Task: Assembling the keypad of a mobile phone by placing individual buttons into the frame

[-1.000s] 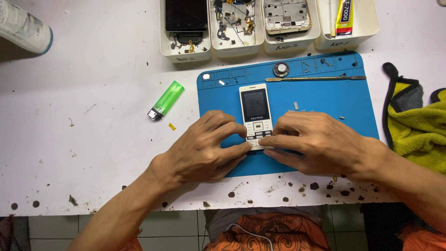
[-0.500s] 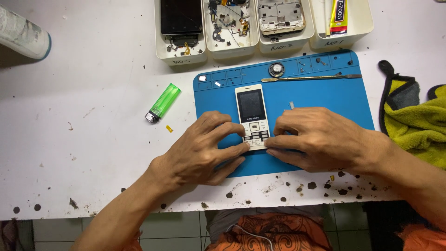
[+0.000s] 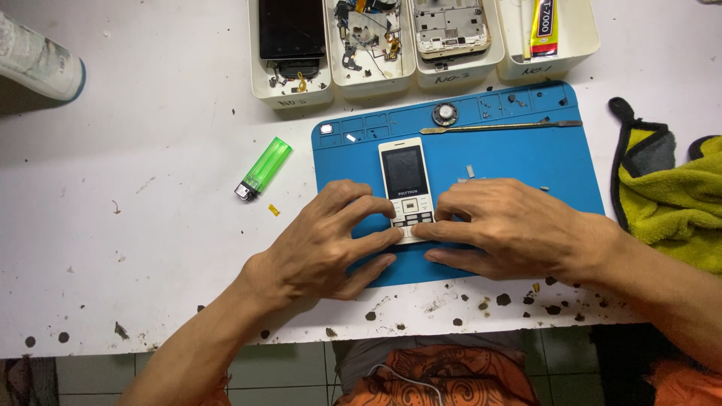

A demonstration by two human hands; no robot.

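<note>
- Hardly anything has moved since the earlier pictures: both hands stay pressed on the lower end of the white phone (image 3: 406, 189), and only the view has drifted slightly, so the mat sits a little differently in the picture.
- The left hand (image 3: 331, 242) lies palm down with its fingers spread loosely, the fingertips (image 3: 394, 234) resting on the phone's keypad from the left; it grips nothing.
- The right hand (image 3: 505, 227) also lies flat and loosely spread, its fingertips meeting the keypad from the right, so the two hands nearly touch over the keys.
- The phone lies face up on the blue work mat (image 3: 519, 162), its dark screen pointing away from the hands and clear of them.
- Beyond the right hand, along the far part of the mat, lies a thin metal pry tool (image 3: 500, 127), with a small round speaker part (image 3: 444, 114) just beside its left end.
- Farther beyond both hands stand four white trays (image 3: 575, 45) in a row, holding a dark phone screen (image 3: 290, 28), loose parts, a phone frame (image 3: 450, 27) and a glue tube (image 3: 544, 27).
- Left of the left hand, off the mat on the white table (image 3: 150, 218), lies a green lighter (image 3: 263, 169).
- Right of the right hand lies a yellow-green cloth (image 3: 673, 199) with dark edging.
- At the far left corner a white cylindrical container (image 3: 39, 57) lies on its side.
</note>
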